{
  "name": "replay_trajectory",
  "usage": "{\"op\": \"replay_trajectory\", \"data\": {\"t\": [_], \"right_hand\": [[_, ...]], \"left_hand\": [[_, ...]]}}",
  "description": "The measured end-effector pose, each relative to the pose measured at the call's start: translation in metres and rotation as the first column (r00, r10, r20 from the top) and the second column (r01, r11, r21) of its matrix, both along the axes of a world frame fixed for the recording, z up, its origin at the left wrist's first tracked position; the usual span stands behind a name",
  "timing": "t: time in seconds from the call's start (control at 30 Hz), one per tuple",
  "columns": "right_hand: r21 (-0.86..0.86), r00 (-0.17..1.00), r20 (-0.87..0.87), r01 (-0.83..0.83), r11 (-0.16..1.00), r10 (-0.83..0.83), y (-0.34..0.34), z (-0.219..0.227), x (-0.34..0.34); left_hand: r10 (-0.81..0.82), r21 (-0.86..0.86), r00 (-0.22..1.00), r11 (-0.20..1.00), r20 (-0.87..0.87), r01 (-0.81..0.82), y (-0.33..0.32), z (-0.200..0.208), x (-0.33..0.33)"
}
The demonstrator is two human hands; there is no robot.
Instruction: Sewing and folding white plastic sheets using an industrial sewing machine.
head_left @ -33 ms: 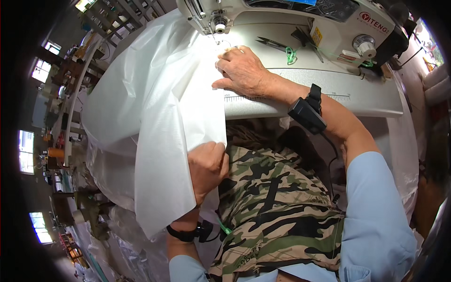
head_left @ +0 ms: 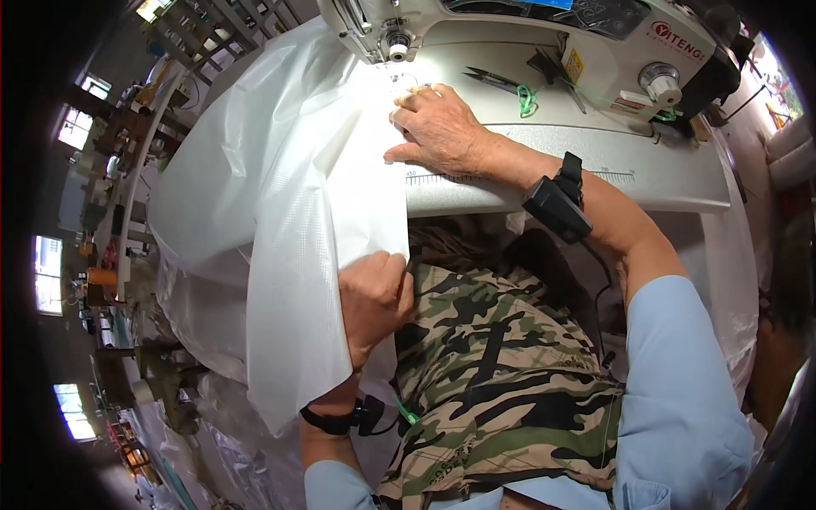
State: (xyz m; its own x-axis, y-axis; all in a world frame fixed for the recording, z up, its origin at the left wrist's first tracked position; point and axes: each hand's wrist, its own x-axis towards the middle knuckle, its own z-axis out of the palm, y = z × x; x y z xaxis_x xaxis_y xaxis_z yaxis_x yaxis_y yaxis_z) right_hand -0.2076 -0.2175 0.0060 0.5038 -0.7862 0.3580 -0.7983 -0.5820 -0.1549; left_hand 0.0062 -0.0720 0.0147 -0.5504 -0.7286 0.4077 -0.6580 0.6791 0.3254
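A white translucent plastic sheet [head_left: 285,212] runs from under the sewing machine's head [head_left: 395,42] toward me, its right edge hanging off the front of the machine bed [head_left: 463,194]. My left hand [head_left: 376,302] is closed in a fist on that edge, near my lap, with part of the sheet draped over the wrist. Just in front of the needle area, my right hand [head_left: 433,127] lies over the sheet's right edge and the bed, fingers slightly bent and thumb apart. Bright lamp light washes out the spot under the presser foot, so the stitching there cannot be made out.
Black thread snips [head_left: 493,80] with a green cord loop [head_left: 527,102] lie on the bed, beside another dark pointed tool [head_left: 557,76]. The machine's handwheel [head_left: 660,83] is at the upper right. More clear plastic [head_left: 229,399] hangs at the lower left, near cluttered racks.
My left hand has shifted very slightly up toward the machine, and the sheet's hanging lower corner has moved a little with it. My right hand looks unmoved.
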Motion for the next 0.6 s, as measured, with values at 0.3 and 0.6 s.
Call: {"op": "replay_trajectory", "data": {"t": [0.3, 0.6], "right_hand": [[0.153, 0.994, -0.041, -0.09, 0.984, 0.098, 0.001, 0.0, -0.003], [0.189, 0.991, 0.006, -0.131, 0.973, 0.132, -0.002, 0.0, -0.012]], "left_hand": [[0.054, -0.113, 0.989, 0.993, 0.141, -0.038, -0.058, 0.01, -0.015], [0.136, -0.12, 0.963, 0.987, 0.231, -0.111, -0.114, 0.018, -0.044]]}}
